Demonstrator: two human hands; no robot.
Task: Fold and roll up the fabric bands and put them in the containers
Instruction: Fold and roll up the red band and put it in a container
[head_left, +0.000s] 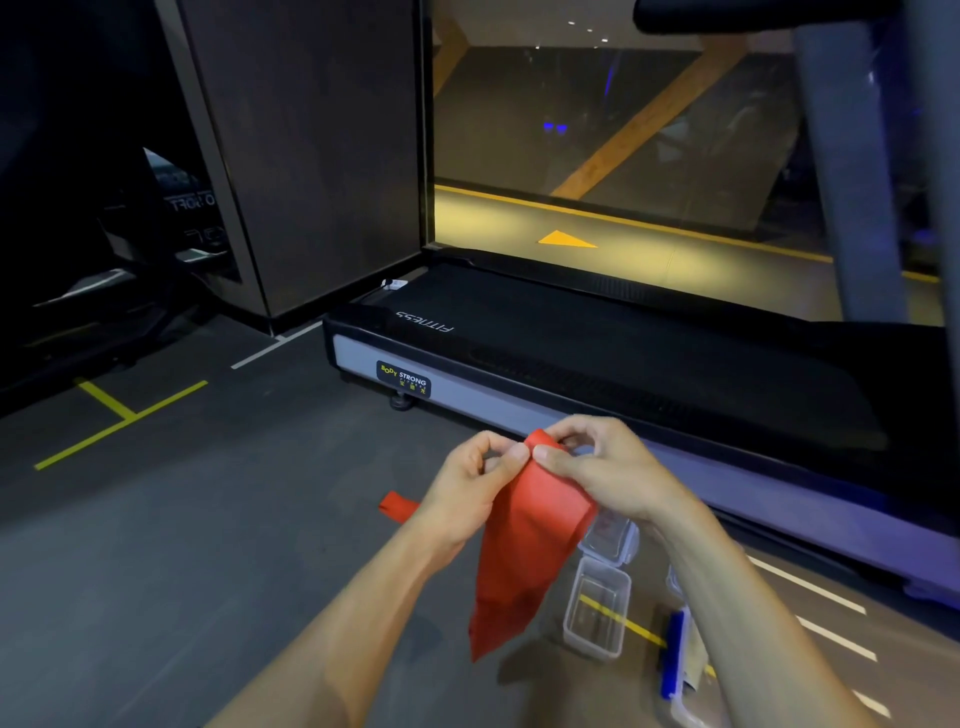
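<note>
A red fabric band hangs in the air in front of me, its lower end tapering down toward the floor. My left hand pinches its top edge from the left, and my right hand pinches the same top edge from the right, thumbs close together. Another red band lies on the floor behind my left wrist, mostly hidden. Two clear plastic containers stand on the floor under my right forearm: an open one and one with a lid behind it.
A black treadmill runs across the floor just beyond my hands. A blue-edged container lid lies at the lower right. The grey floor carries yellow and white tape lines. A dark pillar stands at the back left.
</note>
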